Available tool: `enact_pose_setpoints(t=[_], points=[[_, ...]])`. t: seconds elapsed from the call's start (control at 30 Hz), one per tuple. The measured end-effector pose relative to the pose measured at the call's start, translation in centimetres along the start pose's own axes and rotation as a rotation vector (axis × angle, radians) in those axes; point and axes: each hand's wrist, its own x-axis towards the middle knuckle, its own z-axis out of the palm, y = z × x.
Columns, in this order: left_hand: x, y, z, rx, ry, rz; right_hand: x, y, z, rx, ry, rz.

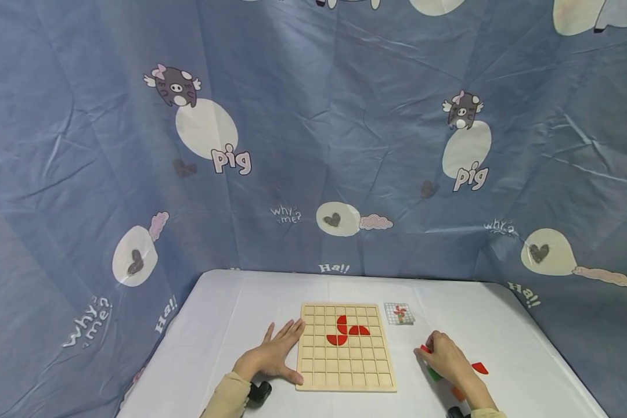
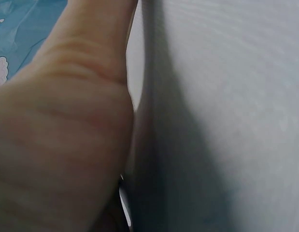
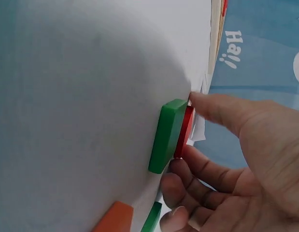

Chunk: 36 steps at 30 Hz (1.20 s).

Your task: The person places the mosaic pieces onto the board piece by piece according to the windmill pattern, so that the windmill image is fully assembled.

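My left hand (image 1: 276,353), fingers spread, touches the left edge of a square wooden grid board (image 1: 346,391) with fingertips and thumb. Several red quarter-round pieces (image 1: 360,331) lie in cells in the board's upper middle. To the right of the board, my right hand (image 1: 446,357) pinches a red piece (image 3: 184,131) between thumb and fingers. Right beside that piece is a green piece (image 3: 167,135) with slanted ends. The left wrist view has mostly the wrist and heel of my left hand (image 2: 67,140); its fingers are out of sight there.
A small pattern card (image 1: 399,314) with a printed grid lies off the board's upper right. Around my right forearm are an orange piece (image 1: 458,394) and another red piece (image 1: 479,368). A second green piece (image 3: 151,218) is near my curled fingers. Blue printed cloth (image 1: 345,145) hangs behind the white table (image 1: 256,290).
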Motion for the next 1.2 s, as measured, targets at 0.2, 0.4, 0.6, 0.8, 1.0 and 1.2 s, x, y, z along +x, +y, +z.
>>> enact_pose_setpoints(t=[0.2,0.4,0.6,0.8,1.0,1.2], points=[[-0.04,0.15,-0.08,-0.002,-0.005,-0.005,-0.03,-0.03,0.02,0.031,0.018,-0.023],[-0.14,0.28,-0.27,0.003,-0.003,0.002,0.08,-0.16,0.04,0.058,0.033,-0.03],[-0.23,0.36,-0.3,0.003,-0.004,0.005,0.07,-0.14,0.11,0.088,0.03,-0.085],[-0.2,0.32,-0.31,0.001,-0.001,0.011,0.15,-0.14,0.15,0.097,0.025,-0.175],[-0.2,0.28,-0.25,0.004,-0.003,0.017,0.33,-0.21,0.24,0.1,-0.001,-0.188],[-0.09,0.11,-0.07,-0.001,-0.003,0.016,0.35,0.05,0.17,0.107,0.013,-0.183]])
